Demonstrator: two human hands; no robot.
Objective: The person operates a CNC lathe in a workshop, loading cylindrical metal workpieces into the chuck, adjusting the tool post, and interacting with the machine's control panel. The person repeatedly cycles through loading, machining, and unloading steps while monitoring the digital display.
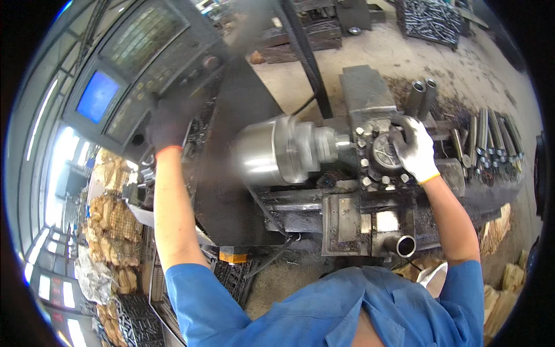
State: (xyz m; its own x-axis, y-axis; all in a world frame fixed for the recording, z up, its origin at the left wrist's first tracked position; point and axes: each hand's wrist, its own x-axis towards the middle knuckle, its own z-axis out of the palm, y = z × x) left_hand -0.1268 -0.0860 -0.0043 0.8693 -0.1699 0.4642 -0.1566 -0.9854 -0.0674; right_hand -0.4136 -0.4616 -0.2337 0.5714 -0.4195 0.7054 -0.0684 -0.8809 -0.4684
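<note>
Tool turret (384, 151): round face up, long axis unclear, right of blurred chuck (260, 153) | chuck: axis left-right, nose toward turret | my right hand (415, 147): curled at turret edge, grip unclear | my left hand (167, 124): blurred by control panel (128, 118), can't tell

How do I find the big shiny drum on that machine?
Look for the machine's tall dark casing, left of the middle. A silver drum sticks out from its right side, toward the bolted tool holder under the right hand. It's blurry and much fatter than the slim metal pieces lying at the far right.
</note>
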